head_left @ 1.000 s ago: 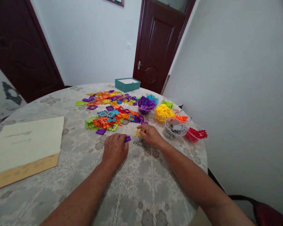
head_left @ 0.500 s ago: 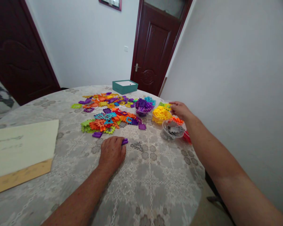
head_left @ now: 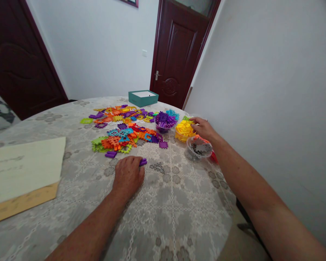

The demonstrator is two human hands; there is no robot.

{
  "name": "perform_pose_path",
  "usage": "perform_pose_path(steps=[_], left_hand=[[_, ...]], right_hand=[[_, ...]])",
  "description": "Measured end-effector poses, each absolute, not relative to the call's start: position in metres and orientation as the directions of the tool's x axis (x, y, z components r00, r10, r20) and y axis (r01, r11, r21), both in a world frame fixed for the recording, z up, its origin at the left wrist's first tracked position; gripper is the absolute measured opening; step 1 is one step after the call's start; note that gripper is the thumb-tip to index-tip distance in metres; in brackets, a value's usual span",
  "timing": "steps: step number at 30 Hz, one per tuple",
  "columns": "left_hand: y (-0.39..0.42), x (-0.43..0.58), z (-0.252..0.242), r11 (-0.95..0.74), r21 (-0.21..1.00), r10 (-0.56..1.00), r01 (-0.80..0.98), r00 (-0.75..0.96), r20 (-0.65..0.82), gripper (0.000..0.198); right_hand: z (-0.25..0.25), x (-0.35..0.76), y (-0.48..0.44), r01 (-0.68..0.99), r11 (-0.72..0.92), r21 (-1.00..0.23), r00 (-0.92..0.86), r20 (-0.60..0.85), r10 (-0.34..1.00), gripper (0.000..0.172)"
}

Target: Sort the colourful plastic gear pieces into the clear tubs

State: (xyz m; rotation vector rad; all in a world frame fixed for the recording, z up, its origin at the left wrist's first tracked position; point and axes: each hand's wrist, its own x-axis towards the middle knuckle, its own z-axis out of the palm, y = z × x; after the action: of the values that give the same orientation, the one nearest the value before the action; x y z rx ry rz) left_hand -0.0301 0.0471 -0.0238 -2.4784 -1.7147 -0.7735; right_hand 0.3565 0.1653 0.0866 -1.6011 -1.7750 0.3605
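My left hand [head_left: 128,174] rests on the patterned tablecloth, its fingers closed around a purple piece [head_left: 142,162] that sticks out at the fingertips. Just right of it lies a flat grey gear-like piece [head_left: 158,167]. At the far right of the table, my right hand [head_left: 202,127] is over the edge of the tub of yellow pieces [head_left: 184,130], with its fingers apart and nothing visible between them. Nearer me stands a clear tub of grey pieces [head_left: 199,148]. The tub of purple pieces [head_left: 165,121] is left of the yellow one.
Piles of mixed coloured pieces [head_left: 116,139] lie left of the tubs. Behind them sits a green box [head_left: 143,98]. Cream paper [head_left: 25,168] lies on a tan board [head_left: 24,203] at the left. Blue pieces [head_left: 172,114] show behind the purple tub.
My right hand has moved slightly left and nearer to me, closer over the yellow pieces. My left hand keeps its hold on the purple piece. The view has shifted slightly.
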Motion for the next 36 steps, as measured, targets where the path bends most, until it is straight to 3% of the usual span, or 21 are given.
perform_pose_path(steps=[8,14,21,25,27,30,33,36], left_hand=[[0.048,-0.031,-0.024,-0.382,0.256,0.878,0.888,0.262,0.401,0.027],[0.048,-0.031,-0.026,-0.388,0.258,0.872,0.885,0.261,0.414,0.027],[0.044,-0.029,-0.025,-0.374,0.279,0.882,0.884,0.247,0.401,0.025],[0.044,-0.029,-0.023,-0.373,0.318,0.892,0.872,0.243,0.381,0.02],[0.044,-0.029,-0.023,-0.391,0.332,0.887,0.858,0.255,0.386,0.017],[0.044,-0.029,-0.023,-0.41,0.341,0.877,0.846,0.262,0.403,0.013],[0.044,-0.03,-0.026,-0.411,0.349,0.87,0.842,0.249,0.425,0.011],[0.044,-0.029,-0.03,-0.408,0.364,0.862,0.837,0.222,0.456,0.015]], right_hand=[[0.081,0.359,0.176,0.785,0.203,-0.585,-0.036,0.284,0.958,0.034],[0.069,0.367,0.181,0.867,0.175,-0.466,0.034,0.406,0.913,0.034],[0.079,0.312,0.137,0.883,0.185,-0.432,0.091,0.545,0.833,0.03],[0.04,0.247,0.103,0.809,0.46,-0.367,-0.304,0.41,0.86,0.027],[0.012,0.22,0.099,0.804,0.517,-0.293,-0.405,0.366,0.838,0.037],[-0.018,0.194,0.105,0.909,0.363,-0.207,-0.297,0.29,0.91,0.049],[-0.027,0.179,0.11,0.963,0.216,-0.161,-0.176,0.23,0.957,0.05],[-0.019,0.169,0.105,0.924,0.331,-0.194,-0.288,0.22,0.932,0.043]])
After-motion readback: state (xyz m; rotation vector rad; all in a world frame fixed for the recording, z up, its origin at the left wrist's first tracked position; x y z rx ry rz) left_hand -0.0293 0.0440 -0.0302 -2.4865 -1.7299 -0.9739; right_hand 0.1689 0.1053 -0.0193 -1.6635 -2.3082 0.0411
